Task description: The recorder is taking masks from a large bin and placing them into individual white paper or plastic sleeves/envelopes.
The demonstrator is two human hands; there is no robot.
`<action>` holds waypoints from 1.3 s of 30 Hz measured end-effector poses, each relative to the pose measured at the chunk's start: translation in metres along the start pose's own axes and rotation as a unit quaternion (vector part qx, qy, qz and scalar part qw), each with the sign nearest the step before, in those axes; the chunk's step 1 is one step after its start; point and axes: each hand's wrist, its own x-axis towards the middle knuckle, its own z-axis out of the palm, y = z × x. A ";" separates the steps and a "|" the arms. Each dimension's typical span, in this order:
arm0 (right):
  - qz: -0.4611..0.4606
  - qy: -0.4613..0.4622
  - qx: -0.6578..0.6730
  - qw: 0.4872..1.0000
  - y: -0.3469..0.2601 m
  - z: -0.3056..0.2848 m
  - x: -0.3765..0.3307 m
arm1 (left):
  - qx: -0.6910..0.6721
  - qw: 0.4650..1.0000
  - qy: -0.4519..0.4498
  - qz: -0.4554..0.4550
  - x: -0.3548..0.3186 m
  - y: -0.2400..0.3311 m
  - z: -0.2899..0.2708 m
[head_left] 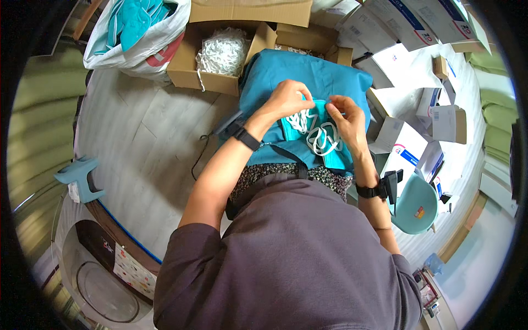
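Observation:
On my lap lies a blue-teal cloth (308, 69), and on it rest brighter teal fabric pieces (336, 159) with loops of white cord (324, 140) on top. My left hand (287, 102) is at the upper left of these pieces, its thumb and fingers pinched together close to their top edge. Just across from it, my right hand (349, 118) bends its thumb and forefinger inward at the right side of the cord. The fingertips of the two hands are a short gap apart. What each pinch holds is too small to make out.
Ahead, an open cardboard box (181, 69) holds a heap of white cord (223, 52). A white bag (132, 69) of teal pieces (135, 25) stands left of it. White cartons (404, 140) crowd the right, near a teal seat (415, 206). A blue-grey stool (82, 179) stands left.

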 end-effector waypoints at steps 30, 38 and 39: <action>-0.166 0.168 -0.029 0.971 -0.096 -0.045 -0.011 | -0.319 0.939 0.086 0.099 -0.033 0.065 -0.017; -0.147 0.153 -0.034 0.977 -0.091 -0.047 -0.009 | -0.279 0.956 0.038 0.088 -0.033 0.071 -0.019; -0.146 0.153 -0.038 0.977 -0.090 -0.048 -0.009 | -0.277 0.957 0.027 0.082 -0.034 0.071 -0.019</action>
